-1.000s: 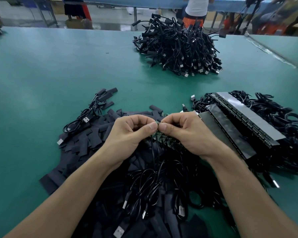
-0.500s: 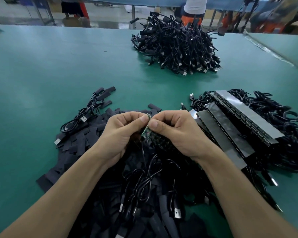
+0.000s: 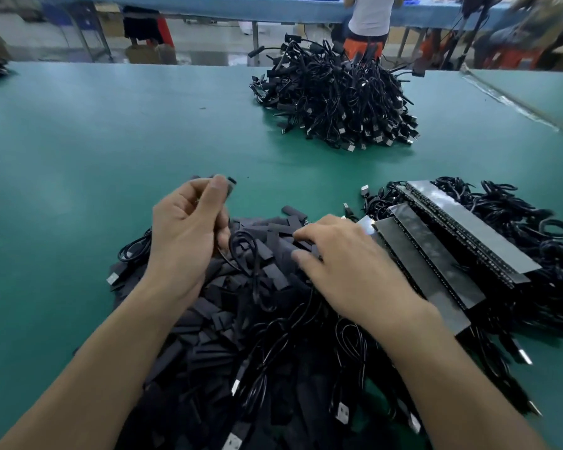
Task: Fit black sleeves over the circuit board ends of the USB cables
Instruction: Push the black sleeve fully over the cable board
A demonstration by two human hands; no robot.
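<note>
Head view, green table (image 3: 78, 157) seen from above. Two hands appear, both bare to the forearm.

Left hand (image 3: 189, 232), left of centre, is raised with the wrist bent back. Its thumb and curled fingers pinch one small black piece (image 3: 230, 185) at the fingertips, held above the table. Blur hides whether this is a bare sleeve or a sleeved cable end.

Right hand (image 3: 351, 271), right of centre, lies palm down with its fingers (image 3: 301, 236) loosely spread, the tips touching the sleeve heap (image 3: 273, 277) and gripping nothing visible. That heap of flat black sleeves fills the lower centre; they are too many to count.

Loose USB cables (image 3: 260, 368) lie across the heap, at least five metal plugs showing near the bottom edge.

Three long strips of circuit boards (image 3: 436, 254) lie side by side at centre right, resting on a second mass of cables (image 3: 533, 241).

One large cable pile (image 3: 335, 99) sits at upper centre, well apart from the hands.

One standing person (image 3: 369, 14) is partly visible beyond the table's far edge, at the top of the frame.
</note>
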